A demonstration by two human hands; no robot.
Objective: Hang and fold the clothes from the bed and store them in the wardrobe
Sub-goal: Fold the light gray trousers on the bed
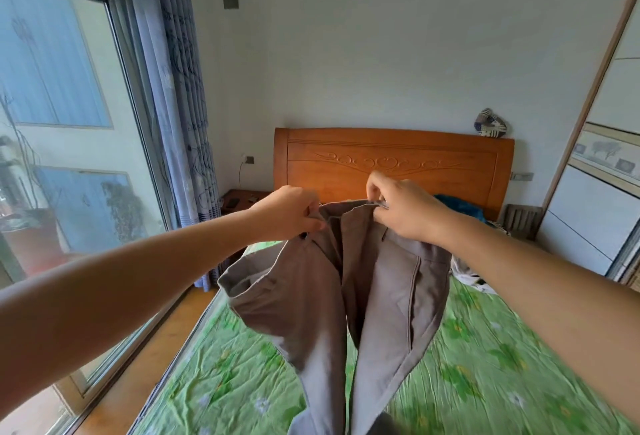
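Two hands, left hand (292, 215) and right hand (403, 209), fingers pinching grey trousers (346, 296) waistband, held above green bed (485, 365)

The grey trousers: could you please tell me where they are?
The grey trousers hang centre of the head view, waistband held by left hand and right hand, over the green bedsheet.
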